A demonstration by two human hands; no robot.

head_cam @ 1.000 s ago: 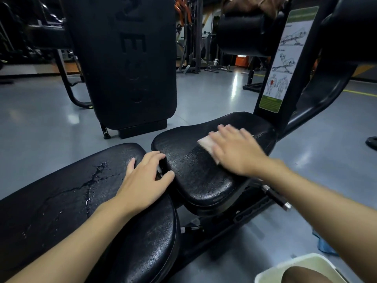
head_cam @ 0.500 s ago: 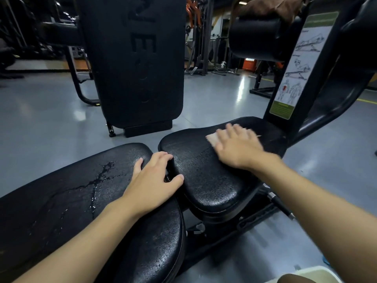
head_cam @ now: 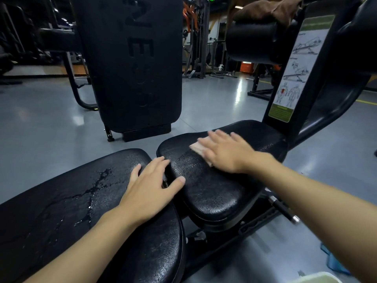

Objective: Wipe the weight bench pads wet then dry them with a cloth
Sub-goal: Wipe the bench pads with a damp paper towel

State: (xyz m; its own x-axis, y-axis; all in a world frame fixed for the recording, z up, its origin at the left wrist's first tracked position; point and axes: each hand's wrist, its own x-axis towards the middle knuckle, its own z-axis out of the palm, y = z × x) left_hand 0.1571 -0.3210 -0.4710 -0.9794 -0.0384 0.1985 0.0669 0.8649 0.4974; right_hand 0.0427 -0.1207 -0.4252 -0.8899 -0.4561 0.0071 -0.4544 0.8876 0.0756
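**On the far pad: wet wipe under way**

Risk: the cloth is only pressed, not clamped, so it may bunch or slip from under the palm. Risk: water pooled on the near pad may run off the edge if left undried.

Right grip: fingers straight and spread, flat on the cloth, pressing it to the far pad; nothing clasped. Left grip: released, resting on the near pad's far end, thumb reaching across the gap.

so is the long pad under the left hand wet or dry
Wet: a branching trail of water and droplets glistens on the long pad, beside the left hand resting on it.
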